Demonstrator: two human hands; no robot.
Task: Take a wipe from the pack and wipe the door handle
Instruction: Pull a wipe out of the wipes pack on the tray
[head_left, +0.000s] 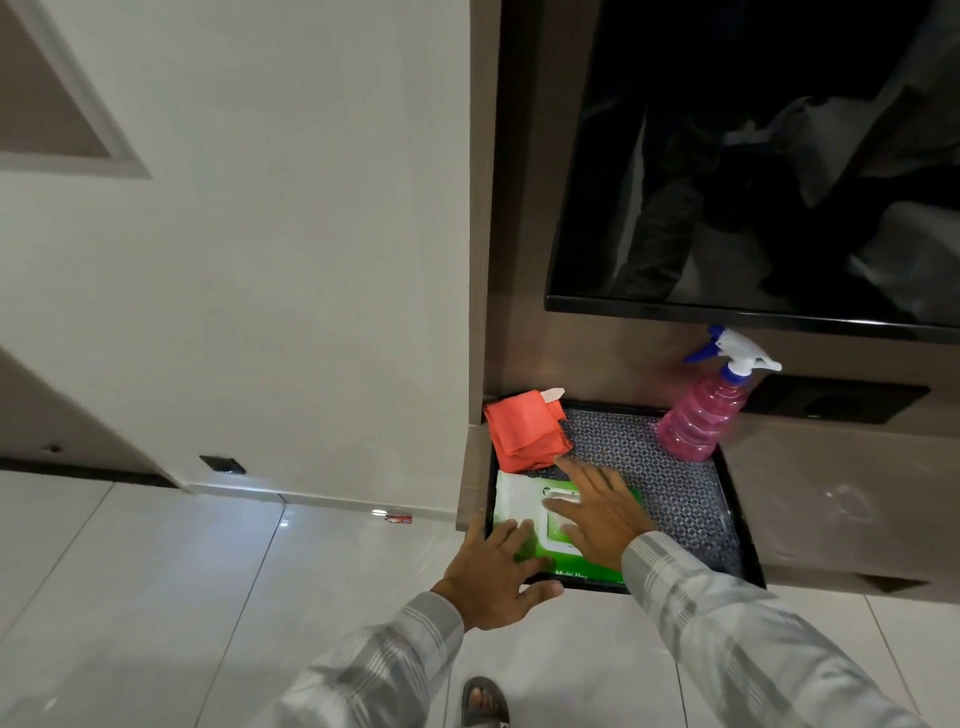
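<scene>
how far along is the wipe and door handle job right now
Nothing looks done yet: no wipe is out. In hand: the left hand steadies the green wipes pack in the black tray while the right hand lies across its flap. Left: pulling a wipe and wiping the door handle, which is out of view.

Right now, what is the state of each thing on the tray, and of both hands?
Wipes pack: lying flat on the tray, lid state hidden by hand.
Orange cloth: folded, untouched.
Spray bottle: upright, holding pink liquid.
Tray: resting on the shelf.
Left hand: open, steadying the pack.
Right hand: open, fingers spread over the lid.
</scene>
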